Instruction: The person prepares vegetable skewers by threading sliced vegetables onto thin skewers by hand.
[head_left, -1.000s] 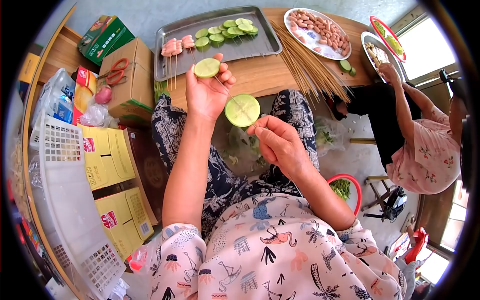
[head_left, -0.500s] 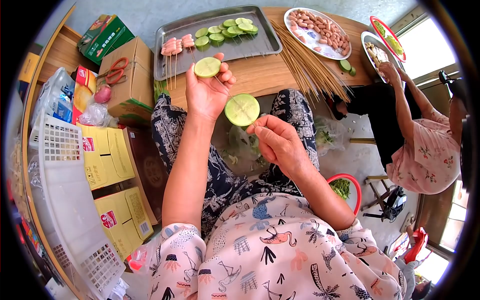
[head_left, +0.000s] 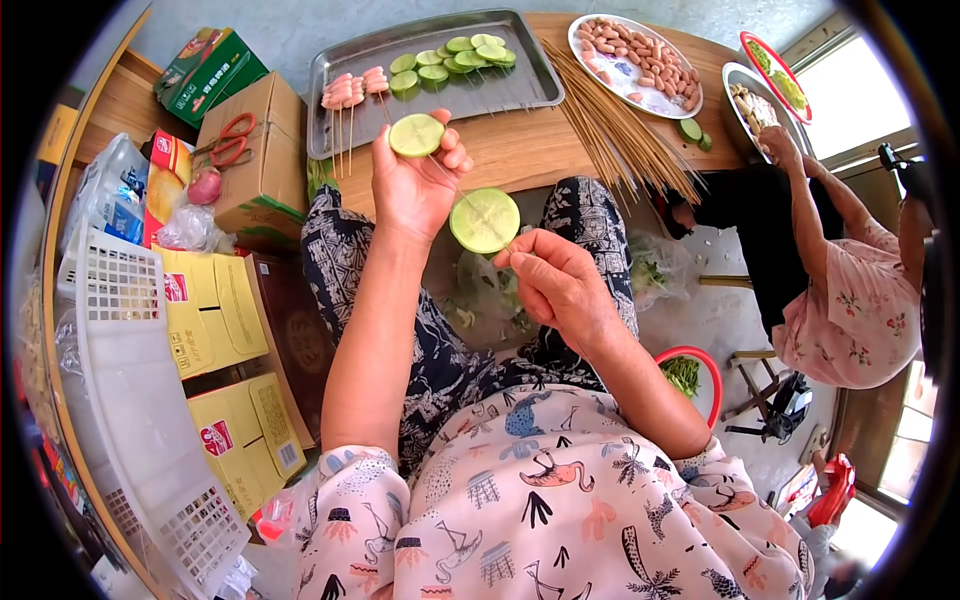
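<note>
My left hand (head_left: pixel 415 185) grips an upper cucumber slice (head_left: pixel 415 135), round and pale green, between thumb and fingers. A thin skewer (head_left: pixel 447 174) runs from that slice down to a lower cucumber slice (head_left: pixel 484 220). At the lower slice's bottom edge, the thumb and forefinger of my right hand (head_left: pixel 555 280) are pinched; whether they hold the skewer's end or the rim is hard to see. Beyond my hands lies a metal tray (head_left: pixel 440 110) with skewered cucumber slices (head_left: pixel 465 58) and pink sausage skewers (head_left: pixel 343 92).
Bamboo skewers (head_left: pixel 610 130) lie beside an oval plate (head_left: pixel 690 98) of small sausages. At right, another person (head_left: pixel 850 290) reaches into a metal bowl (head_left: pixel 735 78). Cartons (head_left: pixel 215 310) and a white plastic basket (head_left: pixel 125 370) stand left. A red-rimmed basin (head_left: pixel 715 385) holds greens.
Both hands and the two slices stay almost where they were, with only a slight shift of my left fingers. The other person's hands have moved slightly at the bowl.
</note>
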